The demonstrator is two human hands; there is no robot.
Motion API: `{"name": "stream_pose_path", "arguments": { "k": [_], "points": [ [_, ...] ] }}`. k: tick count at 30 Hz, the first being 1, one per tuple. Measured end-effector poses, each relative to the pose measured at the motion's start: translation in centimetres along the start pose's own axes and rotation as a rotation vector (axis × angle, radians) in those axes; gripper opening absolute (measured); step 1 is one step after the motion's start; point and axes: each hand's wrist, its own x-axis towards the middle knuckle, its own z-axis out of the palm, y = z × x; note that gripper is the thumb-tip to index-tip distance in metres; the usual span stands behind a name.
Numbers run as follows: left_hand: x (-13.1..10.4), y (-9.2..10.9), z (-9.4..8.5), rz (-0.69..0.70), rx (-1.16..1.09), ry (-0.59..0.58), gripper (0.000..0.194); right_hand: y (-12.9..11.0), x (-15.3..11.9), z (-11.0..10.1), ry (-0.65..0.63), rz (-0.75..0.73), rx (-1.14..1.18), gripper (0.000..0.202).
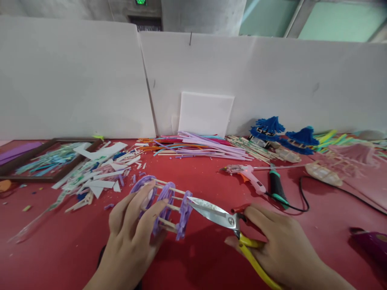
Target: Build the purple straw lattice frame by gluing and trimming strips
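My left hand (136, 225) is closed around a small frame of wooden sticks and purple pipe cleaners (184, 215), which lies sideways above the red table. In my right hand (272, 237) is a pair of scissors (211, 211) with yellow handles. Their blades look closed, and the tip meets or overlaps the right-hand purple ring of the frame; whether it touches, I cannot tell. My left palm hides part of the frame's near side.
A pink glue gun (249, 175) lies beyond my right hand, beside a black-and-green handled tool (276, 185). Lilac pipe cleaners (211, 147) are piled at the back. White scraps (101, 173) lie left, near a brown frame (57, 177). Blue-roofed models (267, 127) stand back right.
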Motion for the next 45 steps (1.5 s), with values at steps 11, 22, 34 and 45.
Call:
{"name": "stream_pose_path", "arguments": {
  "k": [11, 22, 34, 45],
  "points": [
    [-0.3, 0.3, 0.1, -0.028, -0.030, -0.023, 0.040, 0.0, 0.2, 0.0, -0.017, -0.020, 0.008, 0.060],
    [-0.2, 0.2, 0.1, 0.001, -0.021, -0.026, 0.036, 0.0, -0.2, 0.1, -0.005, -0.024, -0.052, 0.068],
    [-0.1, 0.2, 0.1, -0.008, -0.013, -0.074, 0.039, 0.3, -0.1, 0.4, -0.106, 0.044, 0.059, 0.056],
    [0.4, 0.1, -0.3, -0.045, -0.090, -0.151, 0.051, 1.9, 0.5, -0.1, -0.030, -0.074, -0.019, 0.043]
  ]
}}
